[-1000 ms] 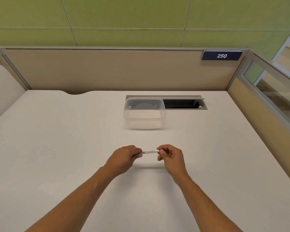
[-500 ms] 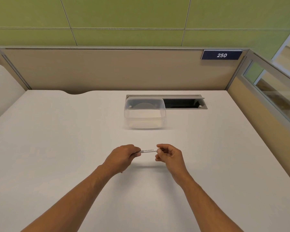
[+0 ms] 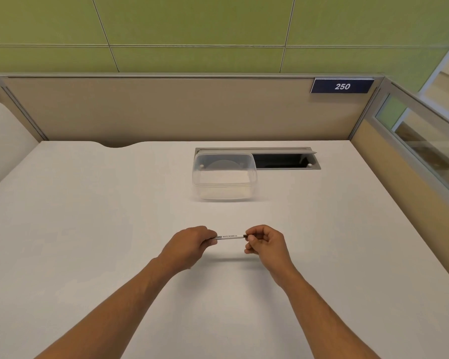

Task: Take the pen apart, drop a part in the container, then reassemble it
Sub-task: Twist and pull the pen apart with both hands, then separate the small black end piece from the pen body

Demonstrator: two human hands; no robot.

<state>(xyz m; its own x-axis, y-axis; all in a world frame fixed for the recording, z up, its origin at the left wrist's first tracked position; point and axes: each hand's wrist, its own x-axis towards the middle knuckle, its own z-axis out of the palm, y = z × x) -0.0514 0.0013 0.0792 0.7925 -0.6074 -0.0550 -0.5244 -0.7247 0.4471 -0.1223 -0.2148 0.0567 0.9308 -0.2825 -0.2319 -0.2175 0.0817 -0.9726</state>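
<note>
A thin white whiteboard pen (image 3: 230, 236) is held level a little above the white desk (image 3: 88, 229), one end in each hand. My left hand (image 3: 189, 246) is closed around its left end, which it hides. My right hand (image 3: 266, 244) pinches the dark right end between thumb and fingers. A clear plastic container (image 3: 224, 176) with no lid stands on the desk beyond the pen, apart from both hands. I see nothing in it.
An open cable slot (image 3: 285, 160) is cut into the desk right behind the container. Beige partition walls (image 3: 166, 110) close the desk at the back and right, with a sign reading 250 (image 3: 342, 86).
Both hands have lifted slightly and drifted a little apart, so more of the pen's barrel shows between them. The container has not moved.
</note>
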